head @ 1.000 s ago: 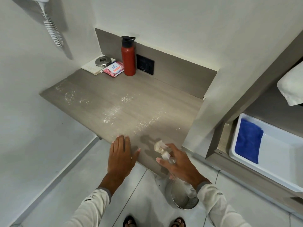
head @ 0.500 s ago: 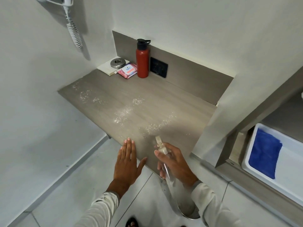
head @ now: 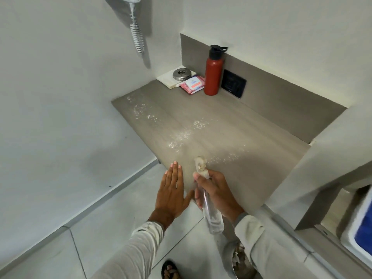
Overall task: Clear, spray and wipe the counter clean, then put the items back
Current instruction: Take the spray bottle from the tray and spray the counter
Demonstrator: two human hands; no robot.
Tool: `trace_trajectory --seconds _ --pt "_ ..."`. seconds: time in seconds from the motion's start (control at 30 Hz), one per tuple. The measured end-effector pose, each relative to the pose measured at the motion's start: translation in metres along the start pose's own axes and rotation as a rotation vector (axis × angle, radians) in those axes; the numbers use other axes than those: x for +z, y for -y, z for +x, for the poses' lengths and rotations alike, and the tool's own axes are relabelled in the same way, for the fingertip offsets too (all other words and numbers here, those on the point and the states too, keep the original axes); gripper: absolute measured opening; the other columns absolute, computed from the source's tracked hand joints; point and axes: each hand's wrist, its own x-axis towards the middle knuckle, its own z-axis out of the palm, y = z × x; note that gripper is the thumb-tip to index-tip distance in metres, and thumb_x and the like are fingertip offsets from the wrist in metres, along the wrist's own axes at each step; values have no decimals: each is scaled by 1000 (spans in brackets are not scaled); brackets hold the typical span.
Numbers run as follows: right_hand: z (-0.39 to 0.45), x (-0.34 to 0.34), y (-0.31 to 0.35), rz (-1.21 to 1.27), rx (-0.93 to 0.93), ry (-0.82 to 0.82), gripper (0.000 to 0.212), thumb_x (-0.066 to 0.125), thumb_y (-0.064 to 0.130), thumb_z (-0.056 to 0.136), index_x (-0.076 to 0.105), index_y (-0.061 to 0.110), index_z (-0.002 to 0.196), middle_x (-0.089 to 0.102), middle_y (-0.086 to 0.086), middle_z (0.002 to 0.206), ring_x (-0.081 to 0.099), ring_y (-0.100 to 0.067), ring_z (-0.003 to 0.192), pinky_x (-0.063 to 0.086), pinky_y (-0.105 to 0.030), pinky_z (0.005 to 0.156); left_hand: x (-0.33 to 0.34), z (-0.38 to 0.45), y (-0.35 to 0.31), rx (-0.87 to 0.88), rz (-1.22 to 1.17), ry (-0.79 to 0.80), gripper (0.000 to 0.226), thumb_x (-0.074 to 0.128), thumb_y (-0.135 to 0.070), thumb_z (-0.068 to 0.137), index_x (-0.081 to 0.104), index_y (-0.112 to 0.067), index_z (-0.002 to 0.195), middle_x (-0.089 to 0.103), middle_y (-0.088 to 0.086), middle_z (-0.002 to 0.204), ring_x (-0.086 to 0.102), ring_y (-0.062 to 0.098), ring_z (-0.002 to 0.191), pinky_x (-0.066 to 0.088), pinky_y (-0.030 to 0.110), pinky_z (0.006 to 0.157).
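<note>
Speckled counter (head: 231, 137) — right hand (head: 216, 190) grips spray bottle (head: 210, 210).

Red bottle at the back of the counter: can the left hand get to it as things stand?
Probably yes. The left hand is empty and flat at the counter's near edge, and only bare surface with white specks lies between it and the red bottle. It would take a long forward stretch, though.

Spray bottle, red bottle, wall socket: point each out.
spray bottle (head: 211, 210), head view, clear body below the right hand
red bottle (head: 213, 77), head view, middle of body
wall socket (head: 233, 83), head view, black faceplate centre
</note>
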Motion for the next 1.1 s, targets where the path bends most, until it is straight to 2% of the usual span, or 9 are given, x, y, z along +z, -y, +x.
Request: trace_trajectory --seconds 0.1,0.2,0.33,0.47,0.6,0.67,0.77,0.9,1.1 --pt "42 21 11 -22 -44 96 33 65 36 100 64 6 114 61 -20 64 56 -27 46 51 -31 47 8 4 -1 5 0 -14 84 30 -55 95 -3 -8 157 -13 16 165 -10 32 154 5 45 128" --pt "91 45 18 -59 -90 121 39 64 35 102 57 -4 99 56 -34 62 54 -29 43 51 -31 47 12 12 4 68 3 -26 81 31 -56 95 2 -13 158 -9 16 166 -9 33 155 8 47 127" --pt "143 83 22 -112 -103 131 39 65 37 100 56 2 86 55 -34 62 53 -29 44 50 -33 46 15 18 15 121 -152 -142 65 26 -60 97 56 -17 136 46 15 152 34 35 147 26 47 123" --pt "170 110 22 -159 -132 107 26 67 42 97 65 16 103 61 -13 60 55 -25 44 51 -34 46 21 17 16 107 -94 -90 73 32 -60 96 41 -9 148 44 13 154 37 33 146 33 51 118" --pt "156 89 23 -314 -246 -75 23 66 44 98 67 22 94 65 4 59 57 -16 41 50 -27 42 20 19 19 99 -103 -152 77 34 -64 97 36 -8 151 35 16 159 29 33 150 28 50 122" --pt "142 61 26 -321 -262 -195 24 67 45 98 67 21 100 66 3 60 59 -16 43 51 -29 43 20 19 18 64 -83 -168 85 32 -68 97 25 -5 154 23 18 163 19 30 153 22 45 125" --pt "113 19 26 -326 -211 -234 30 67 53 95 66 25 107 65 -5 59 59 -18 44 53 -31 43 20 20 18 50 -51 -156 91 28 -70 97 15 -2 155 12 17 166 10 28 155 20 44 126" --pt "58 -16 10 -438 -143 -277 30 67 55 94 66 26 87 64 -14 57 58 -21 38 49 -28 40 20 18 19 49 -48 -147 92 27 -70 96 13 -2 156 11 17 166 11 28 155 22 45 125" --pt "-6 -49 6 -349 -156 -487 20 68 45 96 67 25 100 61 -17 60 58 -23 41 50 -31 40 15 18 18 63 8 -123 90 27 -67 96 15 0 155 13 20 165 14 32 154 24 47 125"
